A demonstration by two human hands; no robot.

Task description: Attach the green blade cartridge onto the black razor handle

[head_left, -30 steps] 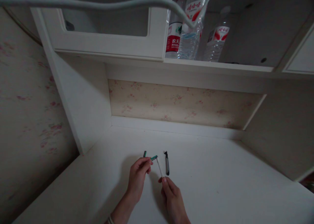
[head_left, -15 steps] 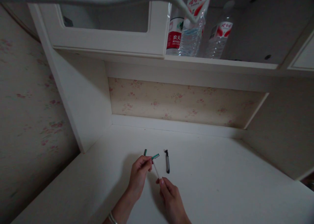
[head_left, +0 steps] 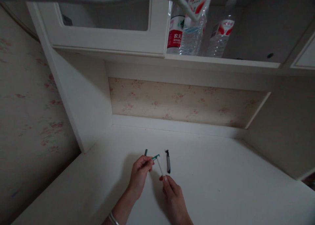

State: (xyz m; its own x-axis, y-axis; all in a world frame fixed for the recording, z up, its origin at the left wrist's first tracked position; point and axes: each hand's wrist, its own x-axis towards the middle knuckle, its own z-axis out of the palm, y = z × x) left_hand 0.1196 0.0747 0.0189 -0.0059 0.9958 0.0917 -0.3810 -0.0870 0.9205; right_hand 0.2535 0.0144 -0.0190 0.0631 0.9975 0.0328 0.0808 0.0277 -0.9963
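Observation:
My left hand (head_left: 139, 174) pinches a small, narrow green piece (head_left: 155, 158) with a dark edge, its free end pointing right. Between the thumb and fingers of my right hand (head_left: 174, 192) is a cotton swab (head_left: 160, 167), slanting up and left. The swab's white tip meets the green piece near its right end. Just beyond my left fingers, a second small green strip (head_left: 146, 151) shows, its lower part hidden by the hand. To the right of the swab lies a slim black-and-grey handled tool (head_left: 168, 162) on the white desk (head_left: 211, 172).
Overhead, plastic water bottles (head_left: 221, 36) stand on an open cupboard shelf (head_left: 221, 61). A pale cable or tube (head_left: 110, 1) crosses the top of the view. White side panels (head_left: 83, 97) bound the desk, and flowered wallpaper (head_left: 157, 101) shows behind it.
My right hand has shifted slightly right and up, taking the swab's tip along the green piece toward its right end. My left hand stays about where it was.

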